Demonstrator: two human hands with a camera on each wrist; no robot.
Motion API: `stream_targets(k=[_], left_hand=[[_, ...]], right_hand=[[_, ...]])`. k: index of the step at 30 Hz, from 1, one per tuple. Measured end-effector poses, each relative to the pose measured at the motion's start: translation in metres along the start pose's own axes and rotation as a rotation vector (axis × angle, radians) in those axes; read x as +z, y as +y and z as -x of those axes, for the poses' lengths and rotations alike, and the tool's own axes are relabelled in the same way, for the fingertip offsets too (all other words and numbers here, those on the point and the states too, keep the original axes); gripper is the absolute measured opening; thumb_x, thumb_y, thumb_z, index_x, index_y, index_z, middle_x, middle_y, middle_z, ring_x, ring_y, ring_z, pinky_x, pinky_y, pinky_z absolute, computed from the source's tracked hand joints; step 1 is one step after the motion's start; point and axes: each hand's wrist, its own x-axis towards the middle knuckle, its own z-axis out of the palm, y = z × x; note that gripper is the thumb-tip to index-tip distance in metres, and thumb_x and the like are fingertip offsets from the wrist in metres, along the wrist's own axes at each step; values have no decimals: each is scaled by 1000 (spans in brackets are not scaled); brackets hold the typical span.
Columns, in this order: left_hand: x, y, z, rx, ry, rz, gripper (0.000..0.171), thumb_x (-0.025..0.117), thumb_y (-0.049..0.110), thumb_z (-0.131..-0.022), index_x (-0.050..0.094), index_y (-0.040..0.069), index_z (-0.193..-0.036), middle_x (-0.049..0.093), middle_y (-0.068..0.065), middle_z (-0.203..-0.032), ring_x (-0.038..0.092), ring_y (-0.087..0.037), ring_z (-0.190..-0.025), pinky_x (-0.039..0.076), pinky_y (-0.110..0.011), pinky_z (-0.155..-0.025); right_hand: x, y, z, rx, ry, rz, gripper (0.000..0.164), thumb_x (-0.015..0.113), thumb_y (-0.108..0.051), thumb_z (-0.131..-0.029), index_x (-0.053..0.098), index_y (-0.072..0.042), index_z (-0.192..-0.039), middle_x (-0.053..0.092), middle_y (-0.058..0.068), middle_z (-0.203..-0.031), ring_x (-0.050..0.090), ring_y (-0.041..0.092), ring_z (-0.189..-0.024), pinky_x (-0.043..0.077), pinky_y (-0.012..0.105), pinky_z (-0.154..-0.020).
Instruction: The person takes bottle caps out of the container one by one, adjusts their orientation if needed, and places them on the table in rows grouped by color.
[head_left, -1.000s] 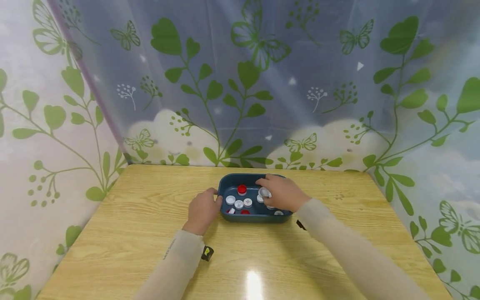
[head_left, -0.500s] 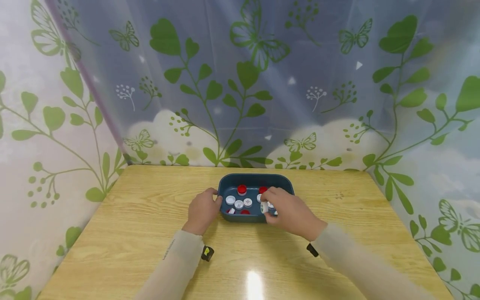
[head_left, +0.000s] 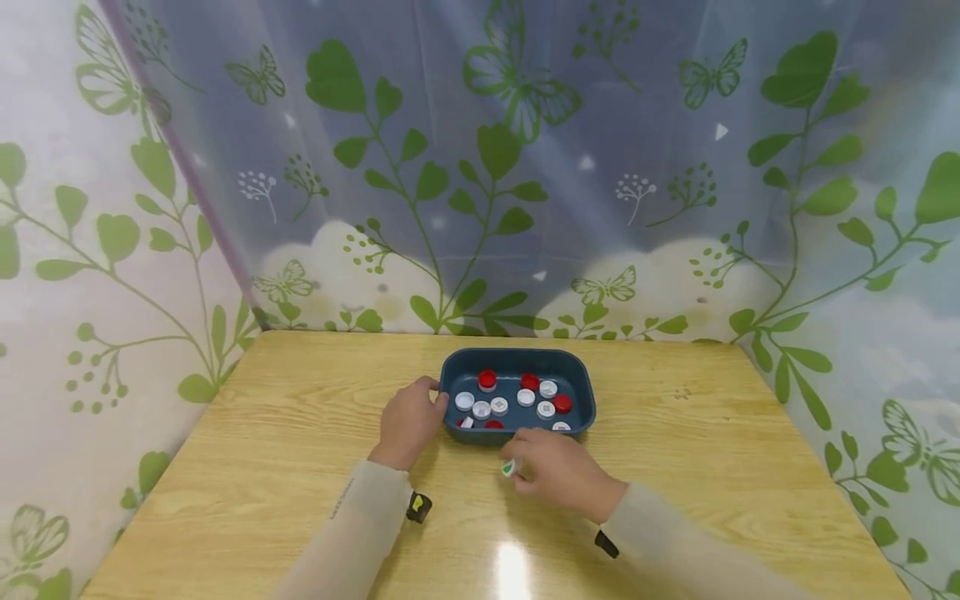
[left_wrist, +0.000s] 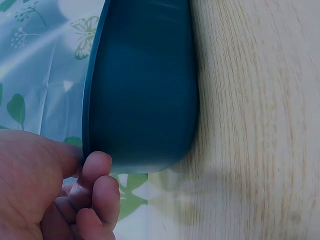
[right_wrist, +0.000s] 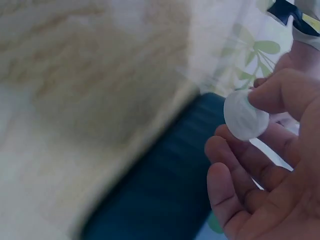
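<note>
A dark blue rectangular bin [head_left: 517, 362] stands on the table, holding several white and red bottle caps. My left hand [head_left: 408, 423] pinches its left rim between thumb and finger; the left wrist view shows the bin wall [left_wrist: 142, 90] beside those fingertips. In front of the bin, just above the table, my right hand [head_left: 566, 473] pinches a round white cap [head_left: 509, 468] with a green mark on its face. The right wrist view shows the white cap [right_wrist: 245, 117] held at thumb and fingertips, with the other fingers loosely bent.
The wooden table [head_left: 322, 375] reaches back to a patterned curtain [head_left: 517, 208] with leaves and butterflies. Inside the bin, a red cap [head_left: 487, 380] lies near the back and a white cap [head_left: 464, 402] near the left end.
My right hand has lifted the white cap out of the bin and carried it over the front rim toward me. The left hand keeps its hold on the rim.
</note>
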Motion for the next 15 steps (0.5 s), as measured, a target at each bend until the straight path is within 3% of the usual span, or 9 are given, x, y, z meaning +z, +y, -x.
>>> stream_targets(k=[5,15], left_hand=[[5,-1,1,-3,1,3,33,65,28,-101,70,4,-124,70,-5,-82,56,-19,-62,42,-32,-56],[4,0,-2,-2,15,20,33,65,27,-102,70,4,-125,70,-6,-82,56,-19,-61,42,-32,-56]], right_hand=[[15,-3,-6,-3,-40,-10,26,80,-19,-88,76,-12,-113,72,-6,-98,62,8,-83,55,30,-78],[26,-17,-24,-78,-66,-14,7,80,-19,-91,74,-19,-95,66,-14,-83,53,2,-70,47,24,-70]])
